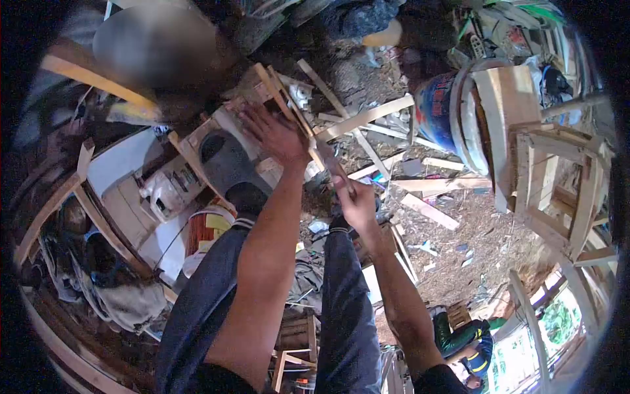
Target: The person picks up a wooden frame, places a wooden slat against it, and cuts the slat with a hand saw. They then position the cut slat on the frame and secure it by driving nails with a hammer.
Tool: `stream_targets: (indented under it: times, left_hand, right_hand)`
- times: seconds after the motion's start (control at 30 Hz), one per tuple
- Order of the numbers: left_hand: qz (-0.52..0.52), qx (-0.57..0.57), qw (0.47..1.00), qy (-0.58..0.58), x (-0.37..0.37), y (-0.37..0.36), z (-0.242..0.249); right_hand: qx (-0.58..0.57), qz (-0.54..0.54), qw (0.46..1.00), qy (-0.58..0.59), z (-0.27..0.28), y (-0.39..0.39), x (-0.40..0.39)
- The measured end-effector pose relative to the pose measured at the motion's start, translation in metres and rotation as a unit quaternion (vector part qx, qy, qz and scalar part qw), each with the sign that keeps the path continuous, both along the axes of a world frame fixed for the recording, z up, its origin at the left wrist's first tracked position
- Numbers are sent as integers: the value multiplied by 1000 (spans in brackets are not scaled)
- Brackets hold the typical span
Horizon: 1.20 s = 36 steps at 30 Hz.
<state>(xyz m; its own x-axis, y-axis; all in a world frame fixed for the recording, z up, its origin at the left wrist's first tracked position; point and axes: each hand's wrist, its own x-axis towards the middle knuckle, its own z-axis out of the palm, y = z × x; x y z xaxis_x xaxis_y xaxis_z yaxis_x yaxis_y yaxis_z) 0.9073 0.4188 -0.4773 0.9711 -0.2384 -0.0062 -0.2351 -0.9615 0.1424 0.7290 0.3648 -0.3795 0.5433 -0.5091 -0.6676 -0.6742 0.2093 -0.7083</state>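
My left hand (pixel 275 136) lies flat with its fingers spread on a wooden piece (pixel 230 121) in the upper middle. Just to its right, my right hand (pixel 357 202) is closed round the handle of a tool, whose long narrow part (pixel 333 164) reaches up towards the wood. The exact kind of tool is hard to make out. Thin upright wooden strips (pixel 283 98) stand beside my left hand. Below the wooden piece, a sandalled foot (pixel 246 196) is partly hidden by my left forearm.
A blue drum (pixel 438 108) stands at the upper right, near a wooden frame (pixel 558 180). Loose strips (pixel 367 118) lie over the littered ground. Left are a striped bucket (pixel 207 226) and curved wooden pieces (pixel 108 226). Another person (pixel 469 345) is at the lower right.
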Motion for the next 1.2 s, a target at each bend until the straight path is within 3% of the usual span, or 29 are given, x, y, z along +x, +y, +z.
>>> stream_targets:
  times: [0.07, 0.1, 0.17, 0.3, 0.37, 0.43, 0.5, 0.57, 0.63, 0.7, 0.73, 0.77, 0.83, 0.87, 0.9, 0.97, 1.03, 1.1, 1.13, 1.2]
  left_hand:
    - [1, 41, 999, 4, -3, -2, 9]
    - [4, 72, 997, 6, -5, -3, 11]
    - [6, 37, 999, 27, -3, -7, 14]
    - [19, 4, 998, 52, -1, -6, 27]
    - [25, -20, 996, 77, 1, -12, 31]
    - [13, 21, 999, 47, 0, -10, 28]
    - [20, 14, 998, 54, -1, -8, 26]
    - [26, 5, 998, 59, -1, -11, 29]
    - [26, 14, 998, 54, 2, -12, 34]
    - [29, 3, 997, 68, 0, -9, 34]
    - [25, -9, 996, 80, -1, -9, 32]
    - [29, -20, 996, 81, 0, -13, 30]
    - [17, 11, 999, 24, 6, -14, 22]
    - [16, -7, 999, 28, 4, -11, 15]
    - [13, -12, 999, 28, 3, -9, 16]
    - [9, -110, 994, 22, 4, -8, 14]
    - [5, -53, 997, 49, -2, -6, 17]
    - [16, -50, 998, 22, -1, -8, 23]
    - [23, -44, 999, 5, -1, -9, 16]
    - [26, -3, 1000, 5, 0, -10, 10]
  right_hand:
    - [-104, 67, 992, 36, 58, -12, 45]
    - [-100, 68, 992, 36, 58, -5, 52]
    - [-207, 129, 967, 77, 60, -1, 67]
    - [-89, 70, 988, 109, 116, -7, 38]
    - [-101, 53, 992, 58, 112, 8, -16]
    - [-184, 114, 976, 15, 124, 6, -29]
    - [-148, 97, 983, 51, 160, -3, -10]
    - [-17, 105, 982, 157, 182, -16, 13]
    - [-83, 151, 977, 127, 183, -17, 23]
    - [0, 138, 967, 214, 195, -21, 42]
    - [-121, 140, 978, 101, 176, -11, 30]
    - [-154, 136, 974, 91, 143, -1, 17]
    - [-106, 70, 985, 119, 75, 9, 20]
    - [-166, 94, 980, 56, 76, -1, 47]
    - [-146, 82, 986, 26, 77, -3, 54]
    - [-126, 128, 974, 136, 85, -10, 64]
    - [-128, 132, 973, 137, 70, -6, 37]
    - [-87, -18, 995, -47, 35, 6, -4]
    - [-45, -1, 999, 5, 22, 4, -21]
    - [-86, -28, 995, -52, -25, 18, -45]
